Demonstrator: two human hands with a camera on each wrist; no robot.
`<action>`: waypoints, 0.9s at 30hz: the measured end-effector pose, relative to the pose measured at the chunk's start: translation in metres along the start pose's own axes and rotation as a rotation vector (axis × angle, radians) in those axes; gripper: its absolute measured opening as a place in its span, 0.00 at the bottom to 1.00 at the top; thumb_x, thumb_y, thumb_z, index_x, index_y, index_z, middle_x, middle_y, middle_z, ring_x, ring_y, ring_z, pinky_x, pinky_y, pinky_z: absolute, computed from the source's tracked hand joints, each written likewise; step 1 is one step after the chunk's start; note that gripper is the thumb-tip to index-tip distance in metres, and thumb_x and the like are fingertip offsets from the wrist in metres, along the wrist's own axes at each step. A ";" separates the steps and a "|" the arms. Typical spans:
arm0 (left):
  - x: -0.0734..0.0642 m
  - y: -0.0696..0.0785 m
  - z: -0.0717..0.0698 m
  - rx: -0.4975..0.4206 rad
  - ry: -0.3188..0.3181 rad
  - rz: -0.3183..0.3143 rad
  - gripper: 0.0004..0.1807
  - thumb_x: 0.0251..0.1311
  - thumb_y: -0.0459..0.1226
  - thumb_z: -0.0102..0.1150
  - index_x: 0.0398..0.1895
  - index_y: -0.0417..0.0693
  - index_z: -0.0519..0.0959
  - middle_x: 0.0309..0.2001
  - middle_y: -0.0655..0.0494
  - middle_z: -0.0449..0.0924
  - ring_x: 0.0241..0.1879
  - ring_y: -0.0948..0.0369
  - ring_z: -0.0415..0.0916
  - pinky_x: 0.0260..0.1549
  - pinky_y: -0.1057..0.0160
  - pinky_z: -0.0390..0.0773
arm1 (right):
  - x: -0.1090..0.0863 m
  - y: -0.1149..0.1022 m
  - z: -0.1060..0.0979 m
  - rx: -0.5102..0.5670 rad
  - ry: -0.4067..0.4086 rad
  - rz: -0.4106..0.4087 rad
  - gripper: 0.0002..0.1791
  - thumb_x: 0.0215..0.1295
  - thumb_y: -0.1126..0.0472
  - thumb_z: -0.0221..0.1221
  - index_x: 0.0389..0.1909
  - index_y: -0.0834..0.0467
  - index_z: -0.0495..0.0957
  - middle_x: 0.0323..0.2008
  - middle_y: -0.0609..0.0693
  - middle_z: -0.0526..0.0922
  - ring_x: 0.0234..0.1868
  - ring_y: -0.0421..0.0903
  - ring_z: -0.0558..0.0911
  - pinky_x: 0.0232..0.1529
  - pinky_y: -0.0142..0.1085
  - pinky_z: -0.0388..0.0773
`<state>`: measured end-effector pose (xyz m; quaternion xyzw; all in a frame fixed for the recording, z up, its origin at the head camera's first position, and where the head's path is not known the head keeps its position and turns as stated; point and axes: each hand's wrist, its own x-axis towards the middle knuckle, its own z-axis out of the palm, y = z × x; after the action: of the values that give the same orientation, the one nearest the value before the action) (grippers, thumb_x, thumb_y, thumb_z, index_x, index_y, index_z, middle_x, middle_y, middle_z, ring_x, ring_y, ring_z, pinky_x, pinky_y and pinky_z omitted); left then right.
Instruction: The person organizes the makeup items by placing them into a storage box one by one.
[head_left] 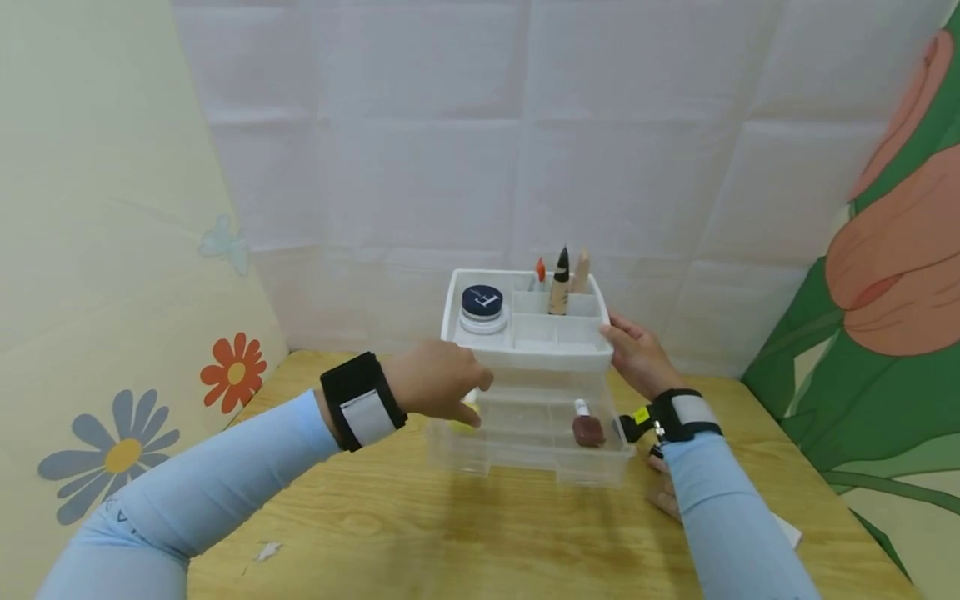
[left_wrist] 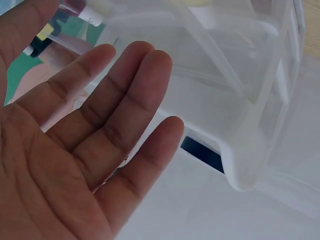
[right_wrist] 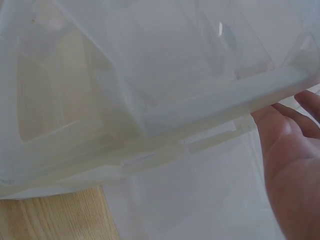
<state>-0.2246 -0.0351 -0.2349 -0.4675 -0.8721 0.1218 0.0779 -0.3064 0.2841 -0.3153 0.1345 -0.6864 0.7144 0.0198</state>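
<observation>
A makeup organizer stands on the table, with a white compartment tray (head_left: 534, 340) on top and a clear drawer (head_left: 525, 462) below. On the tray are a round dark-lidded jar (head_left: 482, 303), a black-capped foundation bottle (head_left: 559, 287) and slim tubes. The drawer holds a dark red nail polish bottle (head_left: 588, 428) and a yellow item (head_left: 467, 421), partly hidden. My right hand (head_left: 640, 353) grips the tray's right side, thumb at its corner. Before the organizer's left side, my left hand (head_left: 437, 382) has extended fingers (left_wrist: 150, 82) and holds nothing.
Beneath my right wrist lie a pinkish-brown item (head_left: 663, 493) and a white flat item (head_left: 786, 530), both partly covered by the arm. The wooden table (head_left: 360, 517) has a worn spot at front left. A white cloth (head_left: 420, 150) hangs behind, with flowered panels at both sides.
</observation>
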 end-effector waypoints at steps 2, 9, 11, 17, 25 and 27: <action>-0.004 0.002 -0.002 0.014 0.029 0.012 0.21 0.49 0.54 0.72 0.36 0.49 0.83 0.29 0.60 0.80 0.23 0.64 0.71 0.21 0.64 0.76 | 0.000 0.000 0.000 0.020 -0.008 -0.017 0.36 0.75 0.54 0.51 0.74 0.64 0.47 0.74 0.62 0.49 0.62 0.42 0.69 0.55 0.26 0.72; -0.022 0.015 -0.007 0.063 0.113 0.029 0.22 0.49 0.55 0.71 0.38 0.50 0.83 0.33 0.59 0.82 0.28 0.63 0.75 0.26 0.65 0.79 | -0.003 -0.001 -0.001 0.010 -0.012 0.003 0.36 0.75 0.54 0.50 0.75 0.62 0.47 0.75 0.59 0.48 0.68 0.49 0.62 0.59 0.28 0.70; -0.028 0.019 -0.007 0.069 0.168 0.047 0.21 0.49 0.54 0.72 0.37 0.50 0.82 0.31 0.59 0.80 0.27 0.63 0.74 0.25 0.65 0.77 | -0.002 -0.001 -0.002 0.022 -0.012 0.004 0.36 0.75 0.54 0.51 0.75 0.62 0.47 0.75 0.60 0.48 0.66 0.46 0.65 0.57 0.26 0.71; -0.039 0.037 0.003 0.177 0.385 0.094 0.20 0.48 0.53 0.72 0.34 0.50 0.78 0.27 0.60 0.72 0.24 0.62 0.70 0.20 0.65 0.71 | -0.001 -0.004 -0.004 0.021 -0.010 0.018 0.36 0.74 0.54 0.51 0.75 0.60 0.48 0.75 0.59 0.48 0.64 0.45 0.67 0.54 0.25 0.73; -0.033 0.062 0.041 0.246 0.625 0.159 0.12 0.52 0.45 0.67 0.34 0.50 0.77 0.28 0.60 0.73 0.29 0.62 0.74 0.25 0.66 0.75 | -0.003 -0.007 -0.004 -0.007 -0.001 0.033 0.35 0.75 0.52 0.50 0.76 0.58 0.48 0.75 0.57 0.49 0.69 0.52 0.61 0.56 0.28 0.72; -0.030 0.066 0.050 0.275 0.687 0.171 0.08 0.55 0.42 0.63 0.35 0.50 0.78 0.29 0.59 0.75 0.31 0.62 0.75 0.28 0.66 0.76 | -0.004 -0.007 -0.004 -0.005 -0.001 0.028 0.35 0.75 0.52 0.50 0.76 0.58 0.48 0.75 0.58 0.49 0.68 0.50 0.62 0.57 0.28 0.72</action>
<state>-0.1683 -0.0320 -0.3026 -0.5375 -0.7284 0.0800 0.4173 -0.3021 0.2886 -0.3094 0.1253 -0.6900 0.7128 0.0099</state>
